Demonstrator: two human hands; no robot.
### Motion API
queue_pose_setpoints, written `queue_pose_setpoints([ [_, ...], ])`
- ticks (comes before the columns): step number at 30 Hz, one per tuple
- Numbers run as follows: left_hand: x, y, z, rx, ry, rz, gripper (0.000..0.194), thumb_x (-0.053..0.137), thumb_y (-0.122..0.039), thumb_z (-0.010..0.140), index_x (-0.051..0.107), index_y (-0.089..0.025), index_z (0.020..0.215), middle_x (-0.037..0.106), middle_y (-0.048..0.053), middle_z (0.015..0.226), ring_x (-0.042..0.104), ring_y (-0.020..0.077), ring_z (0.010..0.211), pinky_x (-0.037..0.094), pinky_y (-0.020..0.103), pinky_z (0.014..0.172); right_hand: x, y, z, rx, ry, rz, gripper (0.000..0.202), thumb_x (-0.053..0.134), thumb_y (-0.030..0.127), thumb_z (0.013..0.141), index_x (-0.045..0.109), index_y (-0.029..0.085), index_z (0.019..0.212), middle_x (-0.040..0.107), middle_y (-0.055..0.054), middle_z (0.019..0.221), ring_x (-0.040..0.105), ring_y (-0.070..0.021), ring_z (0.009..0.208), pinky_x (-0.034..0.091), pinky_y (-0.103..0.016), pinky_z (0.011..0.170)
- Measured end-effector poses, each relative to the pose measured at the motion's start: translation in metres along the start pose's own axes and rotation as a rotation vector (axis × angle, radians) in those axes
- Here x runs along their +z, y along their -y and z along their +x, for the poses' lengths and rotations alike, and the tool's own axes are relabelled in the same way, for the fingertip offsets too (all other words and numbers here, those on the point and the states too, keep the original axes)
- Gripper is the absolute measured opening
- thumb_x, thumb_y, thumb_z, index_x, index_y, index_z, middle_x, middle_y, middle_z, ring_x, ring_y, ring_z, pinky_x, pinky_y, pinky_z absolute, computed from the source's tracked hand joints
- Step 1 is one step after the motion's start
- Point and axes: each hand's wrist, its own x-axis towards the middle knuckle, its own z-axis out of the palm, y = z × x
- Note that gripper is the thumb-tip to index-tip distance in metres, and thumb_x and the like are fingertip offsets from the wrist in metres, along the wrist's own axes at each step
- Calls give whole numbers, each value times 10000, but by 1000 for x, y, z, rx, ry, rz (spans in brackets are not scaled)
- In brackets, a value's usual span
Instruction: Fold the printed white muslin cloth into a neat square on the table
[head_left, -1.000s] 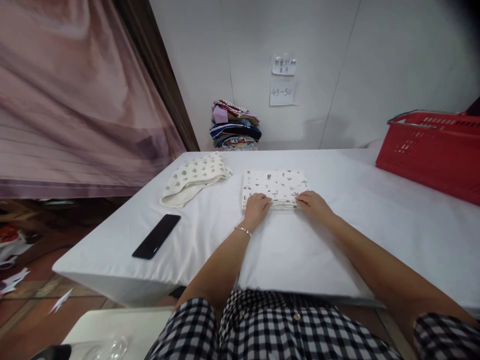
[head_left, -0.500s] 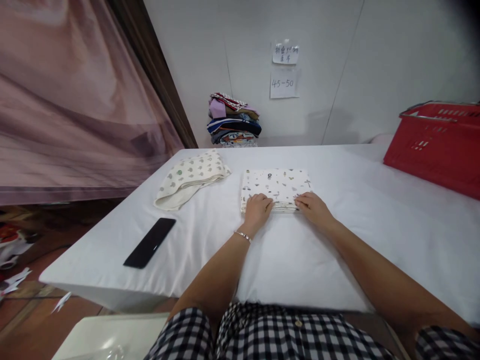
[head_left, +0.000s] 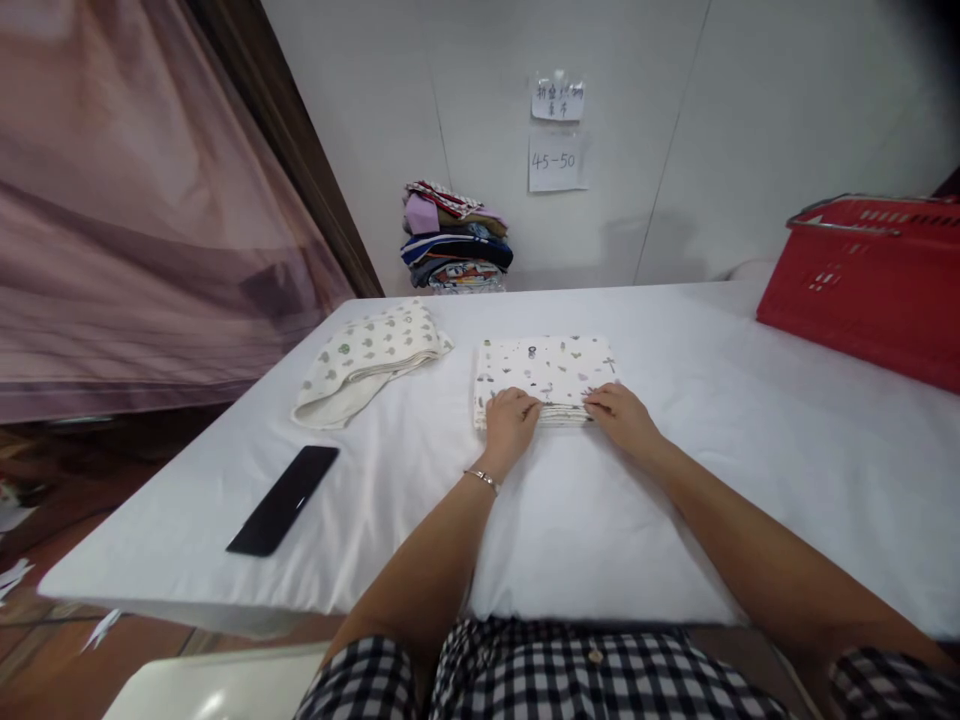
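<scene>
A white cloth with small printed figures (head_left: 551,368) lies folded into a flat rectangle of several layers in front of me. My left hand (head_left: 513,412) pinches the left part of its near edge, thumb against the stacked layers. At the right part of the same edge, my right hand (head_left: 613,408) grips the cloth between thumb and fingers. A second white cloth with a green-grey print (head_left: 371,355) rests to the left, loosely folded, touched by neither hand.
The white-covered table (head_left: 750,450) bears a black phone (head_left: 283,500) at the left and a red basket (head_left: 862,285) at the back right. A pile of folded fabrics (head_left: 456,240) stands beyond the far edge, by the wall with paper signs (head_left: 558,160). A pink curtain (head_left: 150,220) hangs on the left.
My view has shifted slightly, so most things sit a little further left in the picture. Both hands keep their hold on the near edge of the folded cloth.
</scene>
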Motion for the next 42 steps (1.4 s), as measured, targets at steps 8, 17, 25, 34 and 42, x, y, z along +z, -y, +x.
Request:
queue_pose_setpoints([
  [8, 0, 2, -3, 61, -7, -5, 178, 558, -264, 898, 715, -254, 815, 654, 3, 898, 555, 169, 925, 355, 360, 880, -1, 2, -5, -22, -82, 74, 184, 535, 276, 862, 707, 240, 808, 660, -46, 913, 579, -218, 899, 460, -378, 805],
  [17, -1, 5, -3, 152, 23, 84, 164, 545, -269, 914, 705, -246, 890, 649, 14, 904, 541, 173, 941, 368, 357, 874, -3, -1, -9, -157, -87, 26, 202, 533, 301, 880, 728, 250, 893, 663, -67, 952, 583, -236, 926, 475, -416, 836],
  [25, -2, 8, -3, 174, 50, 123, 154, 570, -293, 903, 702, -255, 973, 645, 24, 928, 543, 185, 952, 383, 365, 868, -3, -2, -7, -103, -89, 61, 202, 518, 291, 877, 715, 247, 859, 670, -60, 931, 597, -232, 910, 485, -413, 817],
  [34, -3, 6, -2, 153, 52, 89, 187, 531, -278, 926, 713, -248, 895, 648, 27, 894, 539, 178, 921, 376, 367, 864, 0, -6, -8, -173, -124, 32, 203, 508, 294, 897, 701, 249, 854, 669, -59, 931, 596, -227, 907, 487, -407, 818],
  [42, -3, 5, -2, 154, 49, 92, 199, 522, -274, 930, 707, -240, 865, 647, 24, 881, 542, 176, 921, 374, 365, 861, -3, -3, -11, -147, -88, 26, 192, 542, 328, 875, 705, 254, 945, 663, -66, 1003, 590, -234, 967, 488, -421, 857],
])
